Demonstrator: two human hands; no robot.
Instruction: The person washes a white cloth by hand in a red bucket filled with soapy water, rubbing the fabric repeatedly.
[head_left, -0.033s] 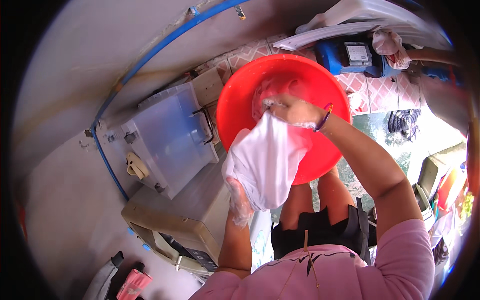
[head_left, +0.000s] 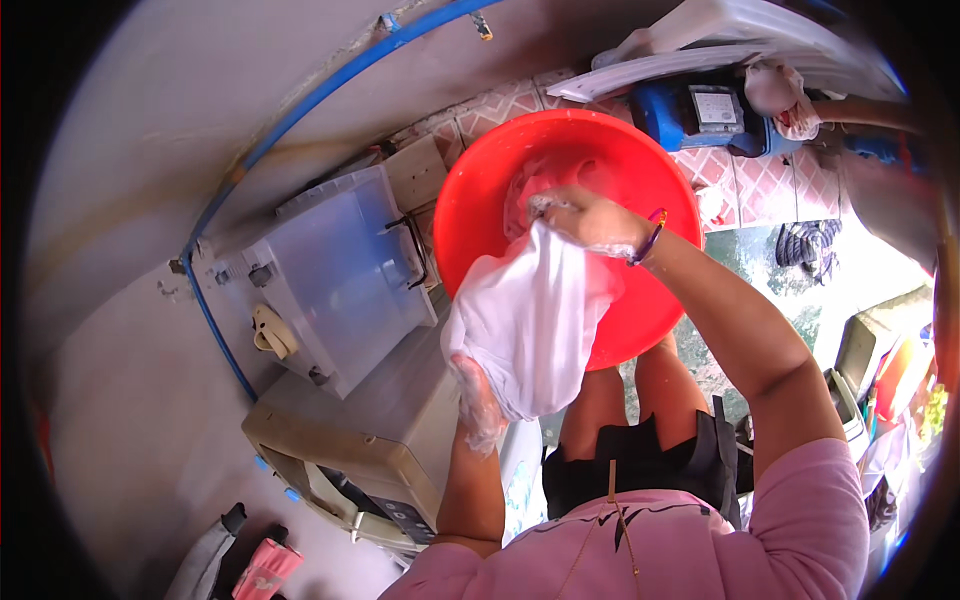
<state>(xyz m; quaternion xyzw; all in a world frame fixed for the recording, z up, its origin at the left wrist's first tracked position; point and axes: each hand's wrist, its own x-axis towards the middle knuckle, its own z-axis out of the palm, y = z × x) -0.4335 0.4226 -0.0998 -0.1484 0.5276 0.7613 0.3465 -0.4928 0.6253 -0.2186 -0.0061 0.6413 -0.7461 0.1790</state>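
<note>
White cloth (head_left: 530, 325) stretched between my two hands. Right hand (head_left: 595, 220): fingers closed on its upper end, suds on fingers and wrist, bracelet (head_left: 651, 237) just behind. Left hand (head_left: 477, 395): soapy too, at the cloth's lower left edge; fingers hidden behind the fabric, so can't tell whether they're clenched or just propping it up.

Key relation: long axis runs from my right hand down toward me and leftward to my left hand, slack folds between. Neither hand is nearer, both are touching it, one at each end. Cloth hangs partly over the red basin (head_left: 645, 300), its lower end past the near rim. Beyond my right hand, more pale wet fabric (head_left: 535, 180) bunched in the basin; can't tell if same piece.

Left of my left hand: beige appliance (head_left: 345, 430), with a clear plastic bin (head_left: 345, 275) above it, farther off.
</note>
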